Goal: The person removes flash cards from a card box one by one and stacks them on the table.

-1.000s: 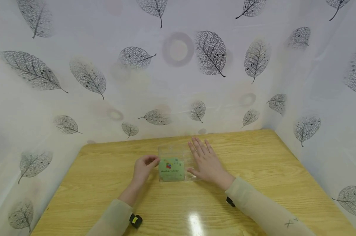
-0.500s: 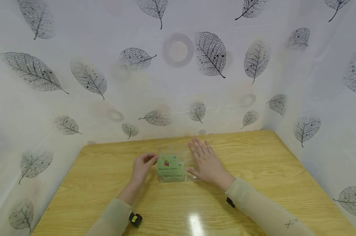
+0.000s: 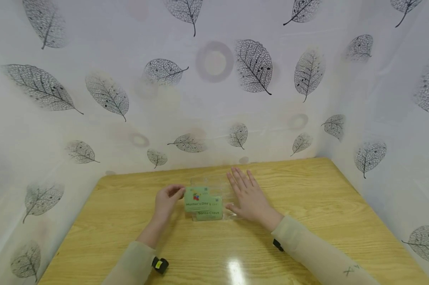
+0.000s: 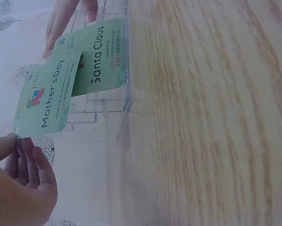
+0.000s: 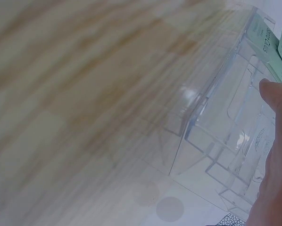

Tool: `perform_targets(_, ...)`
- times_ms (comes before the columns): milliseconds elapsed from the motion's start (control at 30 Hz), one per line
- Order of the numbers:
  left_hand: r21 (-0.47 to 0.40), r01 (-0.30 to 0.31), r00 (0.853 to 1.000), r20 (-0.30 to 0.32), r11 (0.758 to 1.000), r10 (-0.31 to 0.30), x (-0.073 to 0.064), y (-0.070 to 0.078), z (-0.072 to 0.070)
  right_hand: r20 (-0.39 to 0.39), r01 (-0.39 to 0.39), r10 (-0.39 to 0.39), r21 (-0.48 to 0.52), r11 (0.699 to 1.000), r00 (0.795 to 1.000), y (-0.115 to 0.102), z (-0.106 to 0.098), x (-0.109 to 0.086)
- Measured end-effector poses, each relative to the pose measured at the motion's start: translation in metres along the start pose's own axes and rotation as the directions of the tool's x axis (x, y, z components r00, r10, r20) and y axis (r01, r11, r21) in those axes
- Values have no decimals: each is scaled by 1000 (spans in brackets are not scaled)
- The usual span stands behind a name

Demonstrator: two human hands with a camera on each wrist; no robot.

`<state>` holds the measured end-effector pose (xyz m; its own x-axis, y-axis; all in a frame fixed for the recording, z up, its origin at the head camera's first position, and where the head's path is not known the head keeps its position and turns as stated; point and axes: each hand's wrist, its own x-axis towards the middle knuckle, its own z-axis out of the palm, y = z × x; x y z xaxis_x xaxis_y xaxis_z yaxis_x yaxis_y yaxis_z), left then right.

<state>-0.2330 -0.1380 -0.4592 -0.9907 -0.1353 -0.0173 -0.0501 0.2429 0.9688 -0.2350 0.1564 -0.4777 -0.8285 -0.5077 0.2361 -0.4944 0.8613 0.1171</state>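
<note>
Between thumb and fingers, my left hand (image 3: 168, 202) pinches a corner of a green "Mother's Day" card (image 4: 46, 96). The card is held up and slanted, partly in front of a green "Santa Claus" card (image 4: 103, 61). That second card stands in a clear plastic card holder (image 5: 221, 132) with stepped compartments. Spread flat, my right hand (image 3: 250, 200) rests on the right part of the holder, its fingers straight and pointing to the back. How many cards stand behind the "Santa Claus" one is hidden.
The holder stands on a wood-grain table (image 3: 200, 253) towards its back edge. A pale curtain with leaf prints (image 3: 214, 99) rises behind the table and on both sides.
My left hand has drawn the "Mother's Day" card up and to the left, and the "Santa Claus" card behind it has come into view. My right hand has stayed in place.
</note>
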Motion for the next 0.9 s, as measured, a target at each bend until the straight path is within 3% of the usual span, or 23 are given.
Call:
perform_targets(367,-14,43,999,2,999,-43,1,7,-12,11,-1,1,3,1000,1000,0,-2,-2)
perform_targets(900,-72,64,997,-41,995,-67,2,0,-30,-20,14,-14,-5,1000,1000,1,-1,-2)
